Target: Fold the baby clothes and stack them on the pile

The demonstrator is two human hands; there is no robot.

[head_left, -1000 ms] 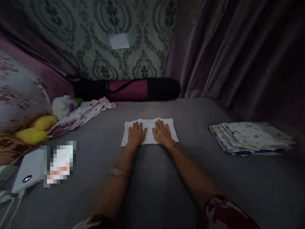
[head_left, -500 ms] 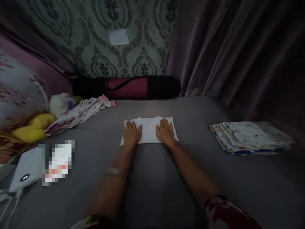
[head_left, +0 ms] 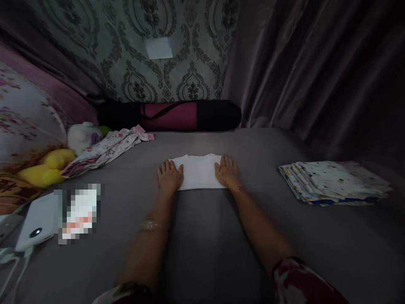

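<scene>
A small folded white cloth (head_left: pixel 199 172) lies flat on the grey bed sheet (head_left: pixel 202 245) in front of me. My left hand (head_left: pixel 169 176) rests palm down on its left end, fingers stretched out and apart. My right hand (head_left: pixel 227 172) lies flat on its right end, fingers extended too. Neither hand grips anything. A pale bangle (head_left: pixel 151 225) sits on my left wrist.
A stack of folded printed cloths (head_left: pixel 335 182) lies at the right. At the left are a floral garment (head_left: pixel 107 148), a white plush toy (head_left: pixel 82 136), a yellow plush toy (head_left: pixel 47 167), a white power bank (head_left: pixel 36 226) and a floral pillow (head_left: pixel 25 122). A black and maroon roll bag (head_left: pixel 177 115) lies by the wall.
Both hands have slid apart along the white cloth, from its middle out to its two ends. The cloth stays flat on the sheet.
</scene>
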